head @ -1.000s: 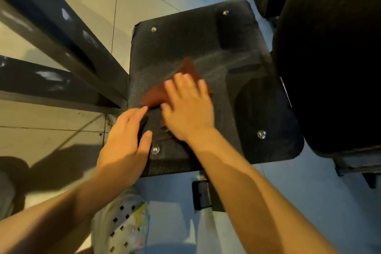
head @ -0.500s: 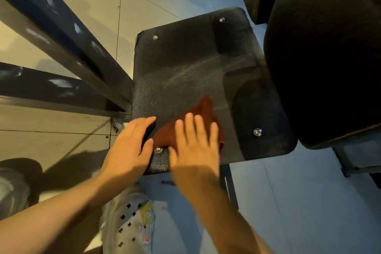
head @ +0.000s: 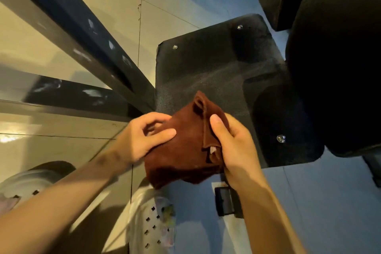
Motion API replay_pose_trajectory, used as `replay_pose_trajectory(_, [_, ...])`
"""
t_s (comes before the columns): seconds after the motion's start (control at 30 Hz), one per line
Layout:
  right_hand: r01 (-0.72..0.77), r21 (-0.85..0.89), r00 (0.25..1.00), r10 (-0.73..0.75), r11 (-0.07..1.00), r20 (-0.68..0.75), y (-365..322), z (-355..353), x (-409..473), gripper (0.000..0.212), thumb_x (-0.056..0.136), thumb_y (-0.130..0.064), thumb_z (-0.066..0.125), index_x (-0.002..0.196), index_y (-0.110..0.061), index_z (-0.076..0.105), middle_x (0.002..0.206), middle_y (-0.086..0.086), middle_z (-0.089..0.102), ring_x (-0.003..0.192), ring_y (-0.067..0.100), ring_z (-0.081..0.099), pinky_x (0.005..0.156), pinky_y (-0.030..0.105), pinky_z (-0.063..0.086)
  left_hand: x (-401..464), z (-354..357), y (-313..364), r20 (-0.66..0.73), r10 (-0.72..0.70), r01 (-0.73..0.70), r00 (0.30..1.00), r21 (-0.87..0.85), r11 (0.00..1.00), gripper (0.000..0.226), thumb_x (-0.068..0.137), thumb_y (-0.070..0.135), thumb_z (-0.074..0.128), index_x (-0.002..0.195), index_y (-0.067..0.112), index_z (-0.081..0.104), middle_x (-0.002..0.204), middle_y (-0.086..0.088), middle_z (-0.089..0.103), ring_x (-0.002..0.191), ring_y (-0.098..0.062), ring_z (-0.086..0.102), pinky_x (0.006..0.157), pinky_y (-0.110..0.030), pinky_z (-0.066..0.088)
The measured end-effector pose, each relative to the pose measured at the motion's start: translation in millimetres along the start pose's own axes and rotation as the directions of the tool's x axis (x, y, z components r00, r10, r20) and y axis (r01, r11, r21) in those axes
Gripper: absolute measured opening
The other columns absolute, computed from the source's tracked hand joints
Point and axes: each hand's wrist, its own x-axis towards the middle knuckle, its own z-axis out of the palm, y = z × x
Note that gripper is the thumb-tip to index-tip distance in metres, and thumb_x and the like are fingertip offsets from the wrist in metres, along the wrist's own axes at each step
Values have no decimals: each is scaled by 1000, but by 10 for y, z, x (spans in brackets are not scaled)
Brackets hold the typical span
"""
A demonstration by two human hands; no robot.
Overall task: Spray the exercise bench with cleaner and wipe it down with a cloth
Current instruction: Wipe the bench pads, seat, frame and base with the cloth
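Cloth (head: pixel 185 146) gripped by both hands' fingers (head: pixel 216 128)

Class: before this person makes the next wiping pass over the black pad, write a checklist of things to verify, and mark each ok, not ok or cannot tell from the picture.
1. Cloth in hand: ok. The right hand pinches the brown cloth; the left hand grips its other side.
2. Cloth on the black pad: not ok. It is lifted and bunched over the near edge.
3. Cloth folded flat for wiping: not ok, it is crumpled.
4. Pad free of objects: ok, only its bolts show.
5. Pad sprayed: cannot tell; faint streaks only.
6. Spray bottle within reach: cannot tell, none in view.
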Motion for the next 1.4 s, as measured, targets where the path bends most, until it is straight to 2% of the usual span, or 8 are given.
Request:
replay_pose_trajectory(0.07, [30,-334,986,-82,942,-143,48,-120,84,12,98,-27,56,101,-31,67,100,-6,70,99,14,66,81,24,49,64,97,-102,-25,-57,56,998,-21,998,27,76,4,72,97,19,65,66,2,62,62,-3,57,62,-13,47])
replay_pose_trajectory(0.13, [34,-793,919,-332,608,-215,100,-160,108,26,98,-19,53,122,-23,61,121,0,62,115,20,57,91,27,45,144,202,-257,-57,-96,100,994,65,993,37,80,-4,72,101,25,63,67,5,60,58,-1,55,64,-17,46])
replay_pose_trajectory(0.23, [304,-882,781,-624,359,16,273,135,52,35,98,-17,38,115,-3,66,110,15,66,106,29,61,91,42,53,277,250,-438,-96,-97,119,991,258,959,42,81,-2,71,112,26,62,86,8,63,75,4,58,75,-9,43])
replay_pose_trajectory(0.37, [356,-913,902,-331,201,279,683,527,150,54,88,-34,34,123,-9,66,125,9,66,118,25,61,107,42,41,319,91,-541,-128,-32,80,991,385,919,44,79,7,72,112,33,59,97,10,65,91,-8,60,86,-11,43])
replay_pose_trajectory(0.6, [244,-961,941,-209,-129,266,598,86,483,76,89,-69,22,146,-24,45,153,7,40,142,29,35,116,55,7,287,-45,-439,-90,227,-116,970,648,752,37,80,22,58,116,16,65,106,12,51,91,2,45,83,-10,33])
replay_pose_trajectory(0.9, [-175,-966,969,-210,-191,-134,6,-337,1190,73,96,-63,7,156,-24,0,164,8,-4,149,35,-9,111,68,-9,247,12,-519,-126,221,-72,967,696,714,46,90,11,64,134,16,52,132,-5,51,121,-22,48,100,-29,32])
replay_pose_trajectory(1.2, [583,-739,799,74,-337,596,293,771,1488,66,100,-60,14,156,-27,4,165,0,-2,151,25,-5,118,54,-9,191,-129,-432,-253,185,25,950,650,760,58,82,23,45,140,19,43,140,-1,42,131,-18,36,105,-25,25])
replay_pose_trajectory(1.4, [14,-974,959,-271,-225,76,-120,-357,1679,64,101,-57,20,156,-26,10,165,3,2,150,24,3,119,52,-1,127,89,-570,-62,167,-72,984,718,693,55,88,12,50,143,13,42,143,-9,42,132,-22,36,108,-29,25])
